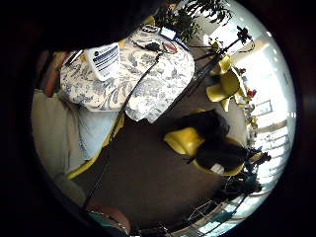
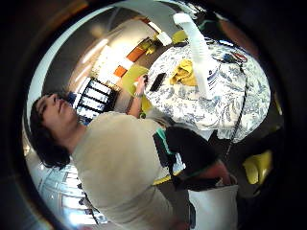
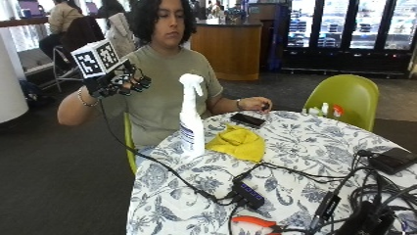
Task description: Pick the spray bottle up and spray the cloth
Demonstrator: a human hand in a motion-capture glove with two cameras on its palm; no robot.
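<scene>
A white spray bottle (image 3: pixel 191 117) stands upright on the flower-patterned tablecloth (image 3: pixel 306 161) near the table's edge in front of the person. A crumpled yellow cloth (image 3: pixel 240 141) lies just beside it, toward the table's middle. My gloved right hand (image 3: pixel 120 81) is raised in the air at shoulder height, well off the table and apart from the bottle, with its fingers loosely curled and holding nothing. The thumb side palm view shows the bottle (image 2: pixel 201 52) and the cloth (image 2: pixel 183 73) from a distance. The bottle's label (image 1: pixel 104 60) shows in the little finger side view.
A black phone (image 3: pixel 247 119) lies behind the cloth by the person's bare hand (image 3: pixel 257 104). A USB hub (image 3: pixel 249 194), several cables (image 3: pixel 352 196) and orange-handled pliers (image 3: pixel 257 223) occupy the table's front. A green chair (image 3: pixel 344 98) stands at the far side.
</scene>
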